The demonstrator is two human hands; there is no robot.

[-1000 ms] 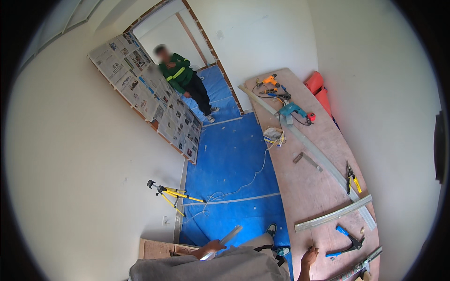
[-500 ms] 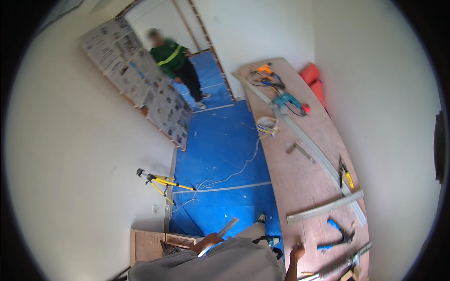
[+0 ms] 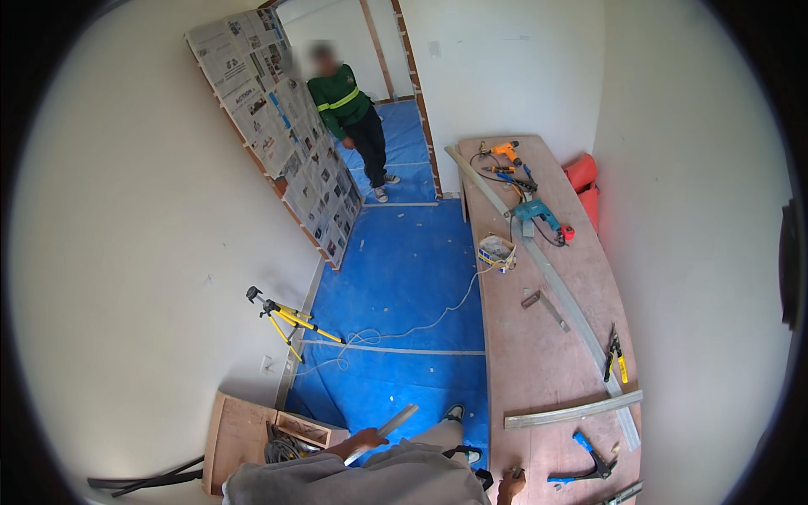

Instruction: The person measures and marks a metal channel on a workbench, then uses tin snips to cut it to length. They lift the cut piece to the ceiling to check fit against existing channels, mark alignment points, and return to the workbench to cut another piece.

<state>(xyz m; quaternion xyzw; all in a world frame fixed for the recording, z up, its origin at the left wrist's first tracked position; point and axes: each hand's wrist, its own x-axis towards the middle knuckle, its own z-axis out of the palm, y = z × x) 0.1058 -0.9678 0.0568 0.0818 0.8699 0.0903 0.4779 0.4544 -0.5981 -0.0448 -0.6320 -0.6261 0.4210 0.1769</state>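
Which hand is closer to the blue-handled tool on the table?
Right. The right hand is to the left of the blue-handled tool, by the edge of the table; the left hand is farther left, off the table, gripping a metal strip.

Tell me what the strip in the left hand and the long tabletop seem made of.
Strip: probably bare metal, dull grey with a slight sheen and straight edges. Tabletop: likely unpainted plywood, matte and blotchy pinkish-brown, though another board is possible.

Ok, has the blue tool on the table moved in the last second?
No. Against the table, the blue tool keeps its place, near the right edge, just nearer us than the short metal strip. Only the view has shifted.
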